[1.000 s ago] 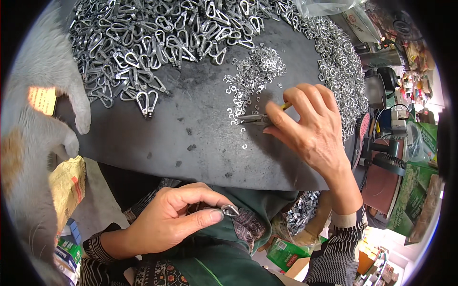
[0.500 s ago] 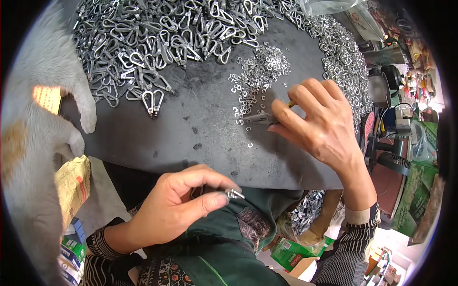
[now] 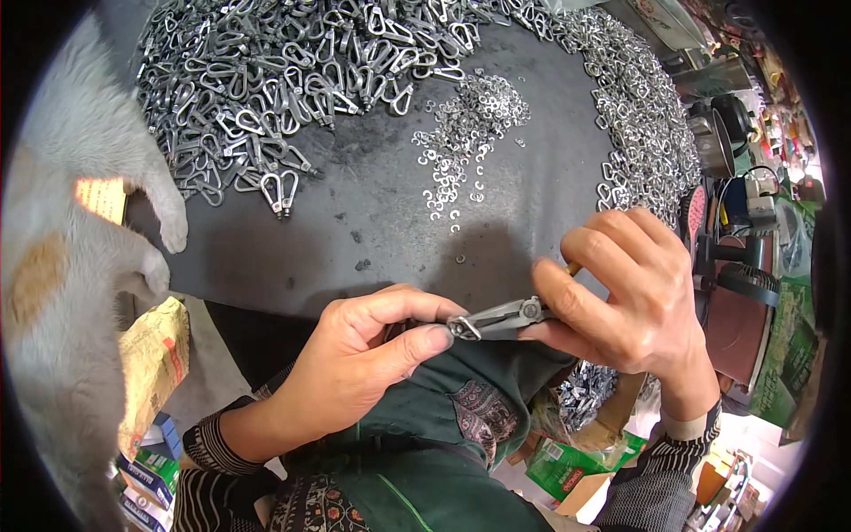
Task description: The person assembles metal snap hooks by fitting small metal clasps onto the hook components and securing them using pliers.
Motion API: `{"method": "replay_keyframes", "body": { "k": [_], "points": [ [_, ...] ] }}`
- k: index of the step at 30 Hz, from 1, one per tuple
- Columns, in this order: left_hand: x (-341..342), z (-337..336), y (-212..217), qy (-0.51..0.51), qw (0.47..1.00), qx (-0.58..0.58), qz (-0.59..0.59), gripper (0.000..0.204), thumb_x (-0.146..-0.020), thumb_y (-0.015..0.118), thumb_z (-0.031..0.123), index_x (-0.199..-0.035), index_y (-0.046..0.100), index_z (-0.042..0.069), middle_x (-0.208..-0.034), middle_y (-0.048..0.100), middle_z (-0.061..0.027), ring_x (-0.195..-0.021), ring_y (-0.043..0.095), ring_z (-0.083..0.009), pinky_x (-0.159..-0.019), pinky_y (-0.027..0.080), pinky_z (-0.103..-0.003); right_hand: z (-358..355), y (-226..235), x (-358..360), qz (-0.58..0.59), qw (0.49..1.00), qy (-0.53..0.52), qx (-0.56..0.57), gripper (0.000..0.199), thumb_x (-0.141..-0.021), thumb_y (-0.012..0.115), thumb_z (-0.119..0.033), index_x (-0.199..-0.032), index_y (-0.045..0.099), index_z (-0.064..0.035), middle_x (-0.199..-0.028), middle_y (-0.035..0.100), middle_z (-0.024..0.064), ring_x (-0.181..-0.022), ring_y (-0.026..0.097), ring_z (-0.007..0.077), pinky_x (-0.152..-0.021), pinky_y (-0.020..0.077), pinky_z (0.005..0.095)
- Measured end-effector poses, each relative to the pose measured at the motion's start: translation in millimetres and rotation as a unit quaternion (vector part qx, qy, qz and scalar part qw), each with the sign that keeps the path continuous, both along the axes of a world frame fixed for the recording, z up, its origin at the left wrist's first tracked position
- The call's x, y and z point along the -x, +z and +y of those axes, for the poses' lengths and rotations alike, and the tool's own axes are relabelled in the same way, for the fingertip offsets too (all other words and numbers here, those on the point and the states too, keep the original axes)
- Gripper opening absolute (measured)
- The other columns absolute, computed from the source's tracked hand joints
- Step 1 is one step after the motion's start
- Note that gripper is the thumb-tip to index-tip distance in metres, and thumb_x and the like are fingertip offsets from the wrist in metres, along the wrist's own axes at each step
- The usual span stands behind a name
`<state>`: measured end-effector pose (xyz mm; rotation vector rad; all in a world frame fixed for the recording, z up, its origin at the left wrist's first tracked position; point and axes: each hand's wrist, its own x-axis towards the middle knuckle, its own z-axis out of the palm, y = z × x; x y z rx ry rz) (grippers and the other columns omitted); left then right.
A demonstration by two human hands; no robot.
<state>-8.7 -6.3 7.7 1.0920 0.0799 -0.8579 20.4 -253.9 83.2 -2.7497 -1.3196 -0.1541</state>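
My left hand (image 3: 368,350) pinches a small shiny metal hook piece (image 3: 464,328) between thumb and forefinger, just past the table's front edge. In my right hand (image 3: 625,297) is a pair of pliers (image 3: 507,316), its jaws pointing left and meeting the metal piece at my left fingertips. Whether the jaws grip a small ring there is too fine to tell. Beyond my hands, small C-shaped metal rings (image 3: 483,106) lie heaped on the dark tabletop (image 3: 390,266), with several strung out toward me.
A big pile of teardrop-shaped metal loops (image 3: 301,75) covers the far left of the table. Small metal hardware (image 3: 647,133) lines the right edge. A white cat (image 3: 66,266) with a tan patch lies at the left. Below the right forearm stands an open box of metal parts (image 3: 589,395).
My right hand has drawn the pliers back from the scattered rings, toward me, to the piece in my left hand. The left hand has moved slightly right and up.
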Motion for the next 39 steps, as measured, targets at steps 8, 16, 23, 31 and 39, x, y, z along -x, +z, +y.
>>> {"method": "replay_keyframes", "body": {
  "k": [8,16,23,31,39],
  "points": [
    [10,-5,0,-0.044,0.993,-0.049,-0.096,0.013,-0.096,0.060,0.005,-0.104,0.068,-0.002,-0.092,0.059,-0.0013,-0.066,0.048,-0.0047,-0.058,0.038,-0.021,-9,-12,35,0.032,0.997,-0.058,-0.041,0.031,-0.074,0.076,-0.032,-0.085,0.062,-0.0076,-0.071,0.047,0.0014,-0.062,0.050,0.0173,-0.052,0.0358,0.0322],
    [63,22,-75,0.037,0.994,-0.058,0.091,0.035,-0.099,0.046,0.001,-0.134,0.046,-0.003,-0.106,0.066,-0.0149,-0.084,0.067,-0.0203,-0.071,0.053,-0.025,-49,-48,52,0.027,0.954,-0.297,-0.036,0.028,-0.068,0.074,-0.009,-0.094,0.063,-0.0052,-0.081,0.057,0.0096,-0.076,0.059,0.0276,-0.067,0.0465,0.0395],
    [69,4,-80,-0.023,0.994,-0.047,0.094,0.034,-0.101,0.046,0.000,-0.134,0.045,-0.002,-0.108,0.067,-0.0225,-0.084,0.072,-0.0274,-0.072,0.061,-0.032,-83,-83,13,-0.098,0.914,-0.392,-0.042,0.015,-0.074,0.070,-0.006,-0.088,0.065,-0.0072,-0.078,0.058,0.0094,-0.076,0.062,0.0290,-0.068,0.0498,0.0408],
    [34,-14,-22,0.015,0.989,-0.034,-0.140,0.030,-0.097,0.055,-0.004,-0.124,0.067,0.002,-0.099,0.071,-0.0098,-0.070,0.065,-0.0084,-0.057,0.051,-0.019,-50,-68,21,-0.001,0.913,-0.382,-0.145,0.016,-0.075,0.072,-0.002,-0.088,0.063,-0.0046,-0.088,0.063,0.0083,-0.075,0.064,0.0231,-0.066,0.0499,0.0340],
    [18,-26,-10,0.074,0.986,-0.020,-0.145,0.031,-0.097,0.058,-0.002,-0.126,0.067,0.004,-0.099,0.071,-0.0068,-0.067,0.064,-0.0073,-0.055,0.049,-0.019,29,-64,63,0.356,0.674,-0.295,-0.576,0.024,-0.086,0.072,0.006,-0.104,0.057,-0.0004,-0.094,0.068,0.0067,-0.083,0.063,0.0084,-0.073,0.0531,0.0243]
  ]
}}
